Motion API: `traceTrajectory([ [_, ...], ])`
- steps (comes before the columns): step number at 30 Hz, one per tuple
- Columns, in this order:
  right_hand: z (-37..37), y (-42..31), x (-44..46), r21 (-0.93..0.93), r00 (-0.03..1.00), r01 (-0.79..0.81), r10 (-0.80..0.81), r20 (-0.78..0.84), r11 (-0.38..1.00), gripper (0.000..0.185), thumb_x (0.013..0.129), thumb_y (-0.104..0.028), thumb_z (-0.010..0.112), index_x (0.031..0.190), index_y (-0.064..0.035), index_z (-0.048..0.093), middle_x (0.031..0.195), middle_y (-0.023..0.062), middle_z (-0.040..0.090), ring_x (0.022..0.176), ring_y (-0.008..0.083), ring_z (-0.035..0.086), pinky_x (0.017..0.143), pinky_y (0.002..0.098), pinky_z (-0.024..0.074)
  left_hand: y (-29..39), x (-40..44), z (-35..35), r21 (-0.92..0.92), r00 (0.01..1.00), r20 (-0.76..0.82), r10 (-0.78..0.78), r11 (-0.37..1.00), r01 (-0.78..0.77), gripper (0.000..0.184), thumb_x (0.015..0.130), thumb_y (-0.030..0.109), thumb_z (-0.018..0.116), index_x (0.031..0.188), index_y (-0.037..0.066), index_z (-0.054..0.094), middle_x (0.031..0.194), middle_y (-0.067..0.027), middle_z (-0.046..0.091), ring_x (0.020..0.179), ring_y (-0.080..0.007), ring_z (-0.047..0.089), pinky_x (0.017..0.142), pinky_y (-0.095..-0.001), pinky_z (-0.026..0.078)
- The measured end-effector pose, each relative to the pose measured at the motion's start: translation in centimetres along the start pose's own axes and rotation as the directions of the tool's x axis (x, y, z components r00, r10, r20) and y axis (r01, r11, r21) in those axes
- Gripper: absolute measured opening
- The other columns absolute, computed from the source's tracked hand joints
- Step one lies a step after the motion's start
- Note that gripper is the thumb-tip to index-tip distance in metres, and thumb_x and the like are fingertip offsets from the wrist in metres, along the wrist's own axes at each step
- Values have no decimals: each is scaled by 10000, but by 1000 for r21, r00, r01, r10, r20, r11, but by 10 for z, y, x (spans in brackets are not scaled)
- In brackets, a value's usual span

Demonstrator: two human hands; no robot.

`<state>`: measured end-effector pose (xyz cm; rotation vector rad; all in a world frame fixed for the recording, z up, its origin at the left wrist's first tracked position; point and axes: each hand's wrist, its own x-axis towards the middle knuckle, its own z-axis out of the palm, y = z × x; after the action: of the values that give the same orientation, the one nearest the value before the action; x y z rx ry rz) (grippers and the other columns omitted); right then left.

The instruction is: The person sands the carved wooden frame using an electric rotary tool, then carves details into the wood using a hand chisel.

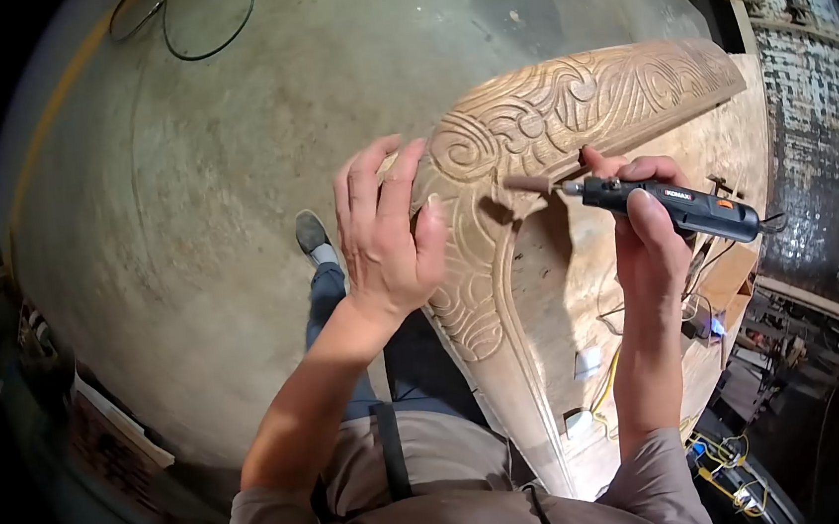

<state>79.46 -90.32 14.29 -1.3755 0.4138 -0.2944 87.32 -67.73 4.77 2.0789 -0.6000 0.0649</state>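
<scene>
My right hand (pixel 653 217) is wrapped round a black rotary tool (pixel 674 206) with an orange switch. A brown sanding roll (pixel 530 184) on the tool's shaft points left, over the inner bend of a carved wooden piece (pixel 483 241). Whether the roll touches the wood, I cannot tell. Swirling relief carving covers the upper arm and the bend of the piece, while its lower leg is smooth. At the outer left edge of the bend is my left hand (pixel 387 227), fingers stretched out and thumb apart beside the carving.
Beneath the carved piece is a pale plywood board (pixel 581 288) with a yellow cord (pixel 607 385) on it. A looped black cable (pixel 211 51) lies on the concrete floor (pixel 203 181). Cluttered tools and cords stand at the lower right, by a worn patterned panel (pixel 819 147).
</scene>
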Motion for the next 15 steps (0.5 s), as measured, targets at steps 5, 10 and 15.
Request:
traceTrajectory([
  [5, -7, 3, 2, -31, 999, -27, 28, 46, 999, 380, 812, -169, 725, 1118, 36, 633, 1003, 149, 670, 856, 214, 658, 1165, 485, 367, -1, -1, 0, -24, 1000, -28, 3, 1000, -4, 487, 800, 153, 586, 1257, -13, 622, 1260, -228, 559, 1141, -409, 511, 999, -489, 428],
  [10, -7, 7, 2, -213, 999, -33, 39, 26, 976, 374, 809, -182, 758, 1094, 38, 653, 1034, 151, 681, 883, 214, 668, 1110, 428, 402, -2, -1, 1, -38, 999, -39, 11, 999, -12, 480, 806, 153, 570, 1250, -21, 624, 1246, -225, 573, 1115, -394, 522, 984, -473, 434],
  [15, -4, -2, 4, -173, 989, -140, 145, 20, 975, 365, 860, -211, 706, 1118, 25, 603, 1050, 165, 683, 748, 132, 548, 1047, 377, 420, -2, 0, 3, -37, 998, -58, 17, 999, -19, 479, 789, 154, 594, 1232, -22, 636, 1232, -217, 575, 1103, -392, 523, 970, -467, 446],
])
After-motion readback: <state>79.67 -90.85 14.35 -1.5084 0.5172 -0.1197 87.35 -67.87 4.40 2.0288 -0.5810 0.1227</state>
